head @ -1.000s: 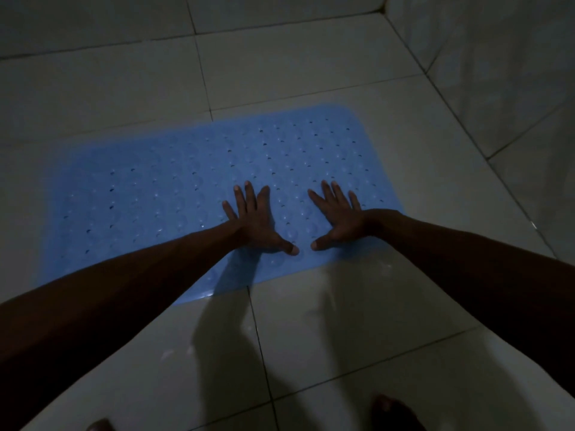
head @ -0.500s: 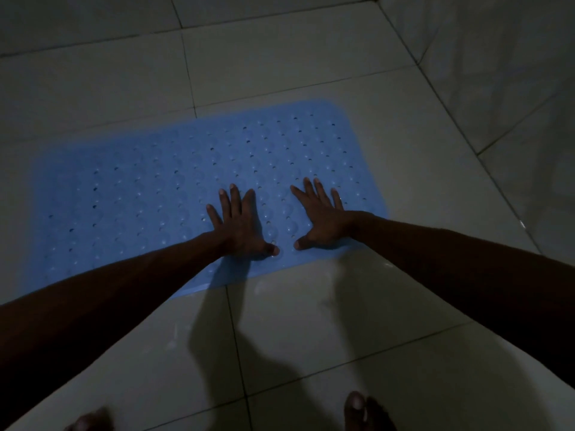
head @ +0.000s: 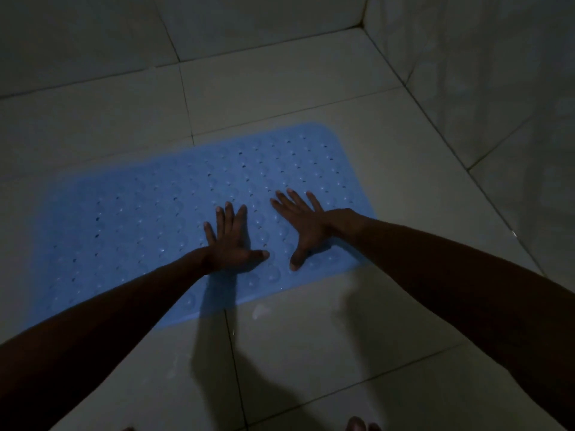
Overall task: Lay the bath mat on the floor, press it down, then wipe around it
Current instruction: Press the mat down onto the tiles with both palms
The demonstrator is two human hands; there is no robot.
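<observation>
Left hand (head: 232,241) and right hand (head: 303,223), fingers spread flat and grasping nothing, press the blue bath mat (head: 149,225) onto the tiled floor (head: 311,337), likely to seat it.

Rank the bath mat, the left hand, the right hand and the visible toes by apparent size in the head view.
1. Bath mat, by far the largest.
2. Left hand and right hand: alike, no ranking.
3. Toes, smallest, cut off by the frame edge.

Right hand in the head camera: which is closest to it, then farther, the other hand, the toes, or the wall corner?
1. Left hand, beside the right hand on the blue dotted rubber bath mat.
2. Bare toes, bottom edge.
3. Tiled wall corner, top right; nearly ties the toes.
</observation>
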